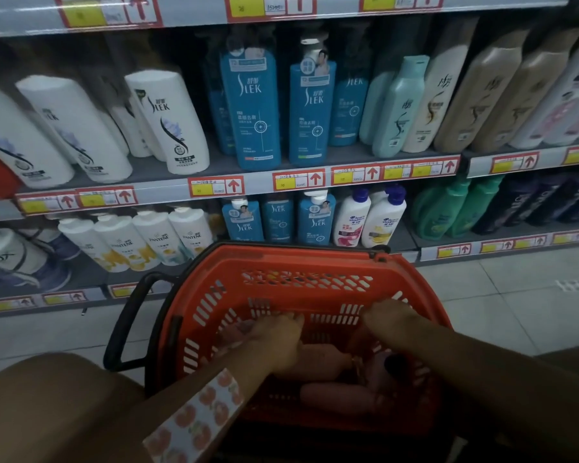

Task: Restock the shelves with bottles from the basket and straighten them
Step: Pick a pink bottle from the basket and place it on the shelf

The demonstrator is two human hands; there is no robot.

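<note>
A red plastic basket (281, 262) with a black handle stands on the floor before the shelves. Several pinkish bottles (335, 394) and a purple bottle with a dark cap (390, 365) lie inside it. Both my hands reach down into the basket. My left hand (274, 339) is over a pale bottle (236, 330) at the basket's left side. My right hand (393, 317) is near the far right wall. The backs of both hands face me, so the fingers are hidden. On the middle shelf (168, 192), white Slek bottles (168, 121) lean sideways, while blue Slek bottles (258, 111) stand upright.
The lower shelf holds Pantene bottles (154, 238), blue Slek bottles (316, 218), white pump bottles (383, 218) and green bottles (448, 212). Beige and pale bottles (482, 95) fill the middle shelf's right. Tiled floor (515, 312) lies to the basket's right. My knee (47, 412) is at lower left.
</note>
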